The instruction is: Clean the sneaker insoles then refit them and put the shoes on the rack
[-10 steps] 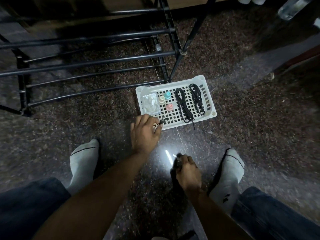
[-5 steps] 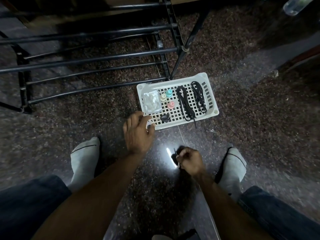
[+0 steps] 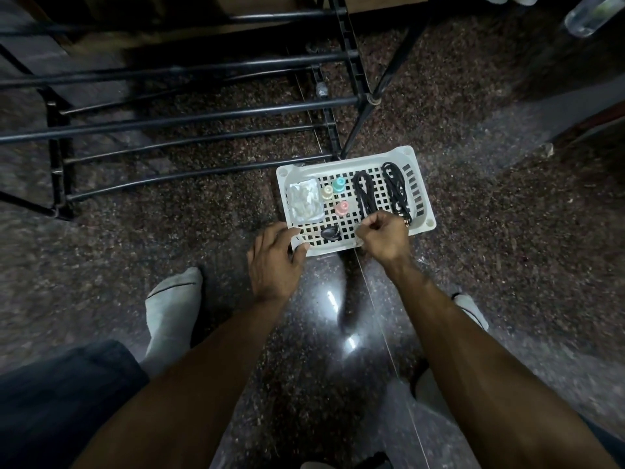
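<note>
shoes are nowhere in sight from where i stand, nor the insoles, so the task's own things lie somewhere outside this view and only the rack shows, its black bars running left to right across the floor beyond the tray. what the coming move turns on is the white slotted tray, which sits just in front of the rack's right-hand leg with its long axis also left to right. both hands are at its near edge. the left hand curls over the near-left corner, fingers folded on the rim, and looks to be steadying it. the right hand is bunched over the near wall toward the right, fingertips pinched together on something thin (too small and dim to name; i cannot tell what it is). just past that hand lie two bundles of black laces, running front to back, so the right hand is plainly the nearer one to them. a small dark oval piece rests between the two hands. three little capped bottles and a clear packet sit toward the left half, closer to the left hand.
</note>
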`<state>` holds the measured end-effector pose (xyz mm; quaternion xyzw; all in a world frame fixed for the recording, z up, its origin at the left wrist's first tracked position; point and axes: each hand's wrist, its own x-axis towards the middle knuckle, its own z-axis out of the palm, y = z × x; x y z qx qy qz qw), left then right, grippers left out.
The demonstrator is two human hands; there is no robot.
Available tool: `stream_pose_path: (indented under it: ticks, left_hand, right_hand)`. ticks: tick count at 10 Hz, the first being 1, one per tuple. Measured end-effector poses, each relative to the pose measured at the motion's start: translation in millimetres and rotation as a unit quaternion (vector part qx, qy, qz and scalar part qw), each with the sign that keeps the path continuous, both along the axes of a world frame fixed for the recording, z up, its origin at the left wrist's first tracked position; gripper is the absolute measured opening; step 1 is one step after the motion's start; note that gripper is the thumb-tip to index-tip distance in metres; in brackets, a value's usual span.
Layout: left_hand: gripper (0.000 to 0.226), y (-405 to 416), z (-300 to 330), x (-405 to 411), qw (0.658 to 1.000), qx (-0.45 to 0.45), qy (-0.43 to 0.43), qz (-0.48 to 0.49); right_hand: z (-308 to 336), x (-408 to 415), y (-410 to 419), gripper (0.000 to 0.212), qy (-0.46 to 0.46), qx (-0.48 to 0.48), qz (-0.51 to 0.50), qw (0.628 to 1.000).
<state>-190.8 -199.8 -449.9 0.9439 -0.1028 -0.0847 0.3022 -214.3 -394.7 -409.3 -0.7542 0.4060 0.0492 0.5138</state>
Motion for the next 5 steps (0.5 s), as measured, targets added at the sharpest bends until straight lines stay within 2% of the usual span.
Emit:
stream_pose_path:
  ticks: [1,2,3,4,5]
  left_hand:
    - [0.034,0.0,-0.5,-0.9,1.0,-0.003,0.01,0.004]
    - [0.035,-0.6,3.6,0.9,1.0,0.012,0.021,0.001]
    - [0.037,0.4,14.6,4.0,0.998,0.038,0.052,-0.015]
    - [0.041,0.5,30.5,6.6,0.993,0.081,0.084,-0.034]
    - [0.026,13.4,44.6,-3.5,0.988,0.095,0.109,-0.057]
  right_hand:
    - [-12.6,-3.0,2.8,0.016,0.053,-0.07,0.021,0.996]
    - [-12.3,-18.3,14.7,0.015,0.018,-0.112,-0.021,0.993]
    - [-10.7,-43.2,29.6,0.012,-0.004,-0.111,-0.036,0.993]
    - [-20.4,-68.5,38.0,0.013,0.042,-0.069,-0.029,0.996]
    - [-11.5,-92.4,49.2,0.019,0.099,-0.043,0.083,0.991]
